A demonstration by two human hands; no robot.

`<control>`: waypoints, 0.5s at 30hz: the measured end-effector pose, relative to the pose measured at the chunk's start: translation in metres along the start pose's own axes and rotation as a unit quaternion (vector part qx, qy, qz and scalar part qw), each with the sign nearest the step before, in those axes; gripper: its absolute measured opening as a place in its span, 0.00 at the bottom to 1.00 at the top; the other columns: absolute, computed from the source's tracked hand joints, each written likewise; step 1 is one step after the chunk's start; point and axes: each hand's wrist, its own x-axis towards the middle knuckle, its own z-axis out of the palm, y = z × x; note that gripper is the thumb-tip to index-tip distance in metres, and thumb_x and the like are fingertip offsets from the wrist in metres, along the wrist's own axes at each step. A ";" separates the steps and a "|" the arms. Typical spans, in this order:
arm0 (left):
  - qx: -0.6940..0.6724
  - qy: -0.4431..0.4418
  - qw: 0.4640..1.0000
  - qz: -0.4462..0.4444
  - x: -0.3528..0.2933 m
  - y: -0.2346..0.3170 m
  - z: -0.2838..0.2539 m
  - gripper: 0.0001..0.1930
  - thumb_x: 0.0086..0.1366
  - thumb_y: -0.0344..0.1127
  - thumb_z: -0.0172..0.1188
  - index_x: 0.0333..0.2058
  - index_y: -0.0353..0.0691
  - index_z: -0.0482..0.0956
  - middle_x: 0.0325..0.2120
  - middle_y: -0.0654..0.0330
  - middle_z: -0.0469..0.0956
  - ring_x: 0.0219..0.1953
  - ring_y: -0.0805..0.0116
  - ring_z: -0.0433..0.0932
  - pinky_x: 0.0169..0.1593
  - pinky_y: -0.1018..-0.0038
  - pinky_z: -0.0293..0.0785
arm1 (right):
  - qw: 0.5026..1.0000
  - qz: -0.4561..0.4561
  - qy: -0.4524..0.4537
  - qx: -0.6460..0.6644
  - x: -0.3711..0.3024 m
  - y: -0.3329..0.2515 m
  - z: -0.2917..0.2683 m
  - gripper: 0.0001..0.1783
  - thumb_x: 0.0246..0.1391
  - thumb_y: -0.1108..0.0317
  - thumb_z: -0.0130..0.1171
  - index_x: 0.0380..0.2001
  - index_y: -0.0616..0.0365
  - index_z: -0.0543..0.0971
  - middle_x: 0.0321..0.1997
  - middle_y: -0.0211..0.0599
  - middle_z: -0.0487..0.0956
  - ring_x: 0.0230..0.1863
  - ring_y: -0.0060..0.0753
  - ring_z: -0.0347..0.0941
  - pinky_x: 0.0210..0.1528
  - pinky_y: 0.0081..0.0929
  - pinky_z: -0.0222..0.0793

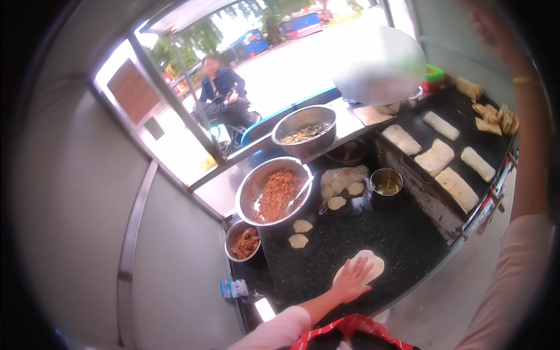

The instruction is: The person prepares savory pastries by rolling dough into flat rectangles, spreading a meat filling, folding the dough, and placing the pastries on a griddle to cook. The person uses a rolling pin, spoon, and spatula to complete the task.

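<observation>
The left hand (pixel 352 280) lies flat, fingers spread, on a thin, rounded dough sheet (pixel 374 262) at lower centre, atop the speckled black worktop (pixel 402 233); the right hand (pixel 489 29), upper right, is blurred, finger state indeterminable

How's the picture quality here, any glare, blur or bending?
Head view: ground outside washed out white; a blurred oval right of top centre; wall strip curving; left hand on the dough fairly clear, raised right hand dim and soft near the upper edge.
</observation>
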 end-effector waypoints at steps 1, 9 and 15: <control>0.013 -0.030 0.999 0.006 -0.002 0.001 -0.006 0.43 0.72 0.63 0.47 0.76 0.48 0.45 0.77 0.48 0.40 0.79 0.49 0.40 0.76 0.41 0.31 | 0.994 0.042 -0.037 0.090 0.019 -0.019 -0.008 0.19 0.73 0.56 0.50 0.58 0.53 0.78 0.41 0.31 0.83 0.34 0.19 0.78 0.35 0.20 0.73; -0.061 -0.016 0.994 -0.090 -0.073 -0.024 0.019 0.46 0.70 0.60 0.51 0.74 0.33 0.47 0.76 0.42 0.42 0.79 0.47 0.36 0.78 0.49 0.33 | 0.794 0.303 -0.453 0.268 -0.161 -0.227 0.161 0.22 0.51 0.71 0.70 0.50 0.61 0.81 0.41 0.35 0.82 0.45 0.29 0.76 0.55 0.28 0.69; -0.049 0.127 0.989 -0.055 -0.023 -0.043 -0.028 0.40 0.67 0.45 0.56 0.70 0.24 0.55 0.71 0.36 0.53 0.75 0.39 0.49 0.76 0.49 0.43 | 0.809 0.415 -0.366 0.198 -0.411 -0.254 0.207 0.30 0.55 0.60 0.65 0.61 0.57 0.74 0.47 0.50 0.83 0.48 0.49 0.81 0.52 0.38 0.74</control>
